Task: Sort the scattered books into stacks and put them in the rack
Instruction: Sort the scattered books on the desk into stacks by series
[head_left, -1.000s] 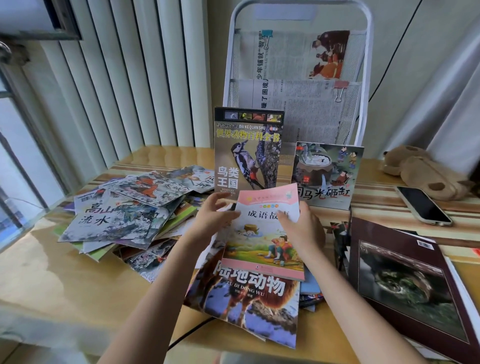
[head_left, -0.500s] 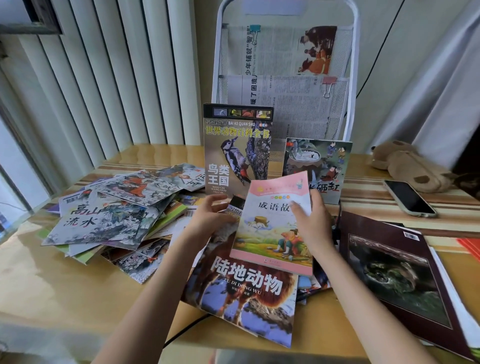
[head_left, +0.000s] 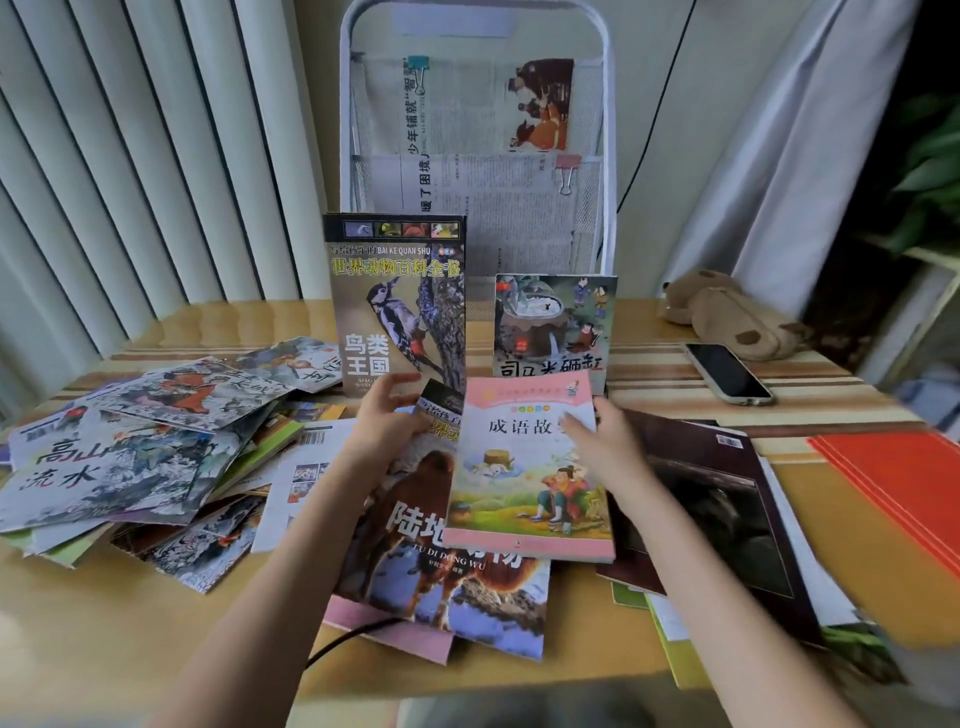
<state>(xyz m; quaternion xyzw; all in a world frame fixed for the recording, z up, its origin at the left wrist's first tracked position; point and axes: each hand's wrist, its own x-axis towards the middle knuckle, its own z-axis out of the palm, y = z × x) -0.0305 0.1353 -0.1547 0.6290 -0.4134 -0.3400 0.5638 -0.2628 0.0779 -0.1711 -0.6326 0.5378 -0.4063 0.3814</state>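
Right hand (head_left: 605, 441): fingers narrow, pinching pink book (head_left: 530, 467) at its top right corner.
Left hand (head_left: 387, 421): fingers relaxed wide, beside its left edge.

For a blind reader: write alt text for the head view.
A person's right hand holds a pink storybook over a camel-cover animal book, which the left hand touches. A woodpecker book stands in the white rack behind; scattered books lie left.

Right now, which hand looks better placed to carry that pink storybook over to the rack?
Probably the right hand: it already grips the pink storybook by its right edge, and the rack stands straight behind it.
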